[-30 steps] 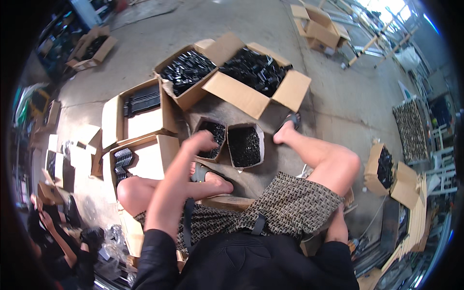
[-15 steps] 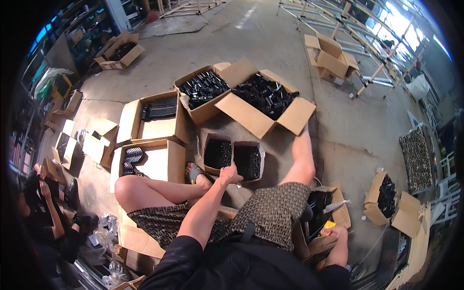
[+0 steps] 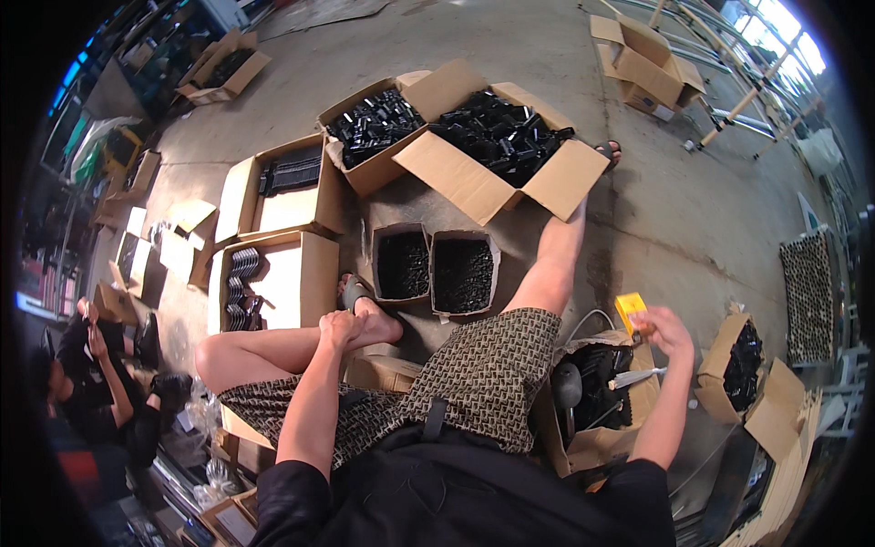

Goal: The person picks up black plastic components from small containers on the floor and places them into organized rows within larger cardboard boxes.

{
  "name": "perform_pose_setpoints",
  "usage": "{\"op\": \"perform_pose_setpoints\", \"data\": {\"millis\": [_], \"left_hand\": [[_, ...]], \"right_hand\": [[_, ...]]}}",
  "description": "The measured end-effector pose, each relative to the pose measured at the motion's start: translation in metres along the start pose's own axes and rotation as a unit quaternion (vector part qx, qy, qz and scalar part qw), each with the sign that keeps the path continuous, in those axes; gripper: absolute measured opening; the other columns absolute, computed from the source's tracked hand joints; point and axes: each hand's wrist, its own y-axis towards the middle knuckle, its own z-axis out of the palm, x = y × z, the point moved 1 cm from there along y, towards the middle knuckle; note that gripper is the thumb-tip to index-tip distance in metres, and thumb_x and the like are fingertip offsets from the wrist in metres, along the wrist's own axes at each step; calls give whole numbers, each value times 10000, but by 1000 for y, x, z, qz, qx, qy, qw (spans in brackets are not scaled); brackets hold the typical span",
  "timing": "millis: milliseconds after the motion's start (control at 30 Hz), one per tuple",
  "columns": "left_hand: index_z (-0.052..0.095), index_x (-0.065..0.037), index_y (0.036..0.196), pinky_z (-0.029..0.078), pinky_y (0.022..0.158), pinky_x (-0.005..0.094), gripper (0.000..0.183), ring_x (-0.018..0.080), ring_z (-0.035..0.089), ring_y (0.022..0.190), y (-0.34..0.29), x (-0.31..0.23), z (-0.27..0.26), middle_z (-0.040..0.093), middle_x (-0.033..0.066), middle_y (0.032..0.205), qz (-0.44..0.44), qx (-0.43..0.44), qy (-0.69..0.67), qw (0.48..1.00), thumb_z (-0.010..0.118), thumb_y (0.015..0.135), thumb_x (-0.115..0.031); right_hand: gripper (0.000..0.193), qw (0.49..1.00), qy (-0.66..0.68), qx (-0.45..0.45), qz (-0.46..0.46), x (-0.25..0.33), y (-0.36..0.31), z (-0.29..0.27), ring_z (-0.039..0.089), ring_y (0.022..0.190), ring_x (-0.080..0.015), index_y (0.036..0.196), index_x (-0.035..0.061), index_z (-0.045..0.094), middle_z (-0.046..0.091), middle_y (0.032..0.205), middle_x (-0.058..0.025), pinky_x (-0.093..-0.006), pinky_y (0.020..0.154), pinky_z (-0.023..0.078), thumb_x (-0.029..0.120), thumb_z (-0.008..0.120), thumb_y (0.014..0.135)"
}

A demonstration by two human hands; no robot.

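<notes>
My right hand (image 3: 668, 331) is raised at the right and grips a small yellow box (image 3: 629, 310). Below it stands an open carton (image 3: 649, 387) of black parts, with a rounded grey object (image 3: 569, 387) in it. My left hand (image 3: 341, 329) is by my left ankle, its fingers curled closed; what they hold, if anything, is hidden. Two small open boxes lie ahead between my legs: the left small box (image 3: 375, 264) and the right small box (image 3: 497, 273), both filled with tiny black pieces.
Beyond them, a carton (image 3: 456, 180) and another carton (image 3: 369, 182) brim with black parts. At left, two cartons (image 3: 314, 278) (image 3: 239, 196) hold stacked black pieces. A co-worker (image 3: 100, 383) sits at far left. More open cartons (image 3: 729, 342) (image 3: 647, 64) stand right.
My left hand has moved left from the small boxes to my ankle. The right hand has lifted the yellow box up and forward, out of the carton beside me. The view has shifted.
</notes>
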Motion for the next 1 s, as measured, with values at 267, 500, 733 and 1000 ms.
{"op": "perform_pose_setpoints", "data": {"millis": [267, 500, 733, 1000], "left_hand": [[763, 23, 954, 521, 949, 424, 867, 345, 716, 1005, -82, -59, -2, 735, 227, 987, 100, 4, 24, 995, 271, 978, -691], [772, -23, 908, 560, 852, 427, 692, 365, 720, 953, -88, -79, 3, 741, 206, 883, 223, -13, 60, 973, 392, 994, -595], [535, 21, 1344, 516, 974, 416, 740, 359, 675, 1083, -114, -31, -91, 705, 205, 1127, 228, -151, -279, 921, 802, 804, -409], [644, -13, 1237, 545, 855, 333, 378, 180, 701, 957, -101, -25, -81, 743, 93, 1043, 244, -29, -601, 760, 744, 894, -134]], "right_hand": [[403, 969, -75, 211, -102, 143, 83, 226, 699, 685, -183, 1225, -14, 556, 672, 906, -102, -312, 563, 604, 170, 702, 897], [517, 893, -259, 230, -287, 84, 105, 398, 697, 811, -221, 1064, -32, 634, 705, 873, -127, -352, 727, 547, 197, 883, 674], [386, 851, -292, 295, -321, 57, 80, 452, 674, 719, -194, 997, -9, 689, 688, 782, -132, -330, 679, 524, 175, 823, 686], [278, 903, -124, 289, -293, 50, 61, 502, 665, 725, -92, 1146, 4, 706, 689, 958, -46, -237, 640, 572, 108, 756, 893]]}}
